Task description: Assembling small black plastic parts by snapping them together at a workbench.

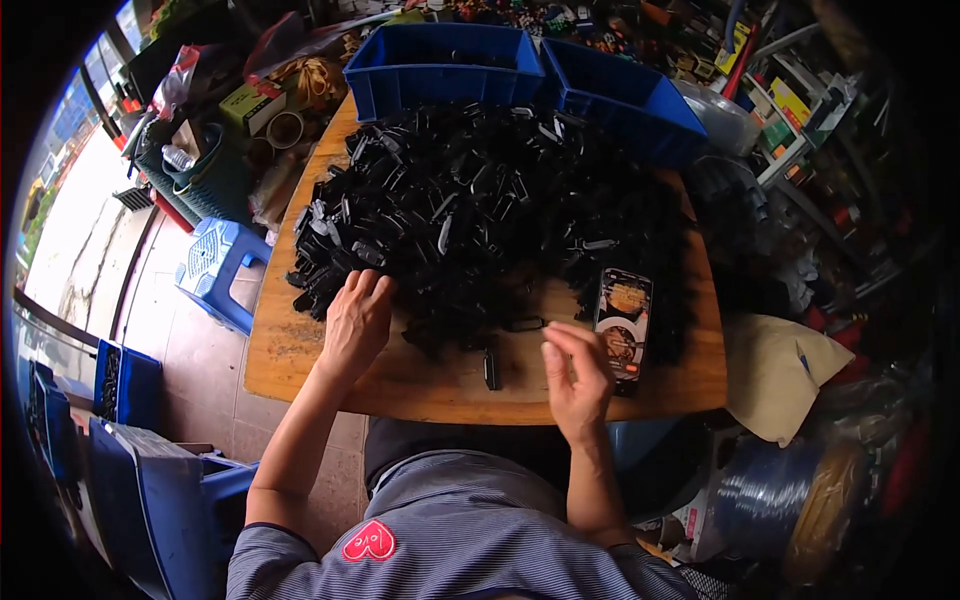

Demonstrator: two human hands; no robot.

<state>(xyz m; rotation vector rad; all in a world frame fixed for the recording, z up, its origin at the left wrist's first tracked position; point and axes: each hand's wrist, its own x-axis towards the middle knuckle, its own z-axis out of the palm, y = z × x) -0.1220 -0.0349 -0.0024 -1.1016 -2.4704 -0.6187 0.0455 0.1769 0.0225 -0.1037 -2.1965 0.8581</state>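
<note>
A wide heap of small black plastic parts (440, 200) covers most of the wooden table (290, 370). At the heap's near left edge is my left hand (358, 315), its fingers bent down among the parts; what lies under the fingertips is hidden. My right hand (580, 380) is raised over the near right of the table, thumb and forefinger apart. Close to its fingertips is a black rectangular part (524, 324); I cannot tell if they touch. Nearer to me, a single black part (491, 369) lies apart from the heap.
A phone (622, 325) with a lit screen lies just right of my right hand. Two blue bins (450, 80) stand along the far table edge. A blue stool (215, 265) is to the left, a beige cushion (780, 375) to the right. Cluttered shelves (800, 110) rise at the far right.
</note>
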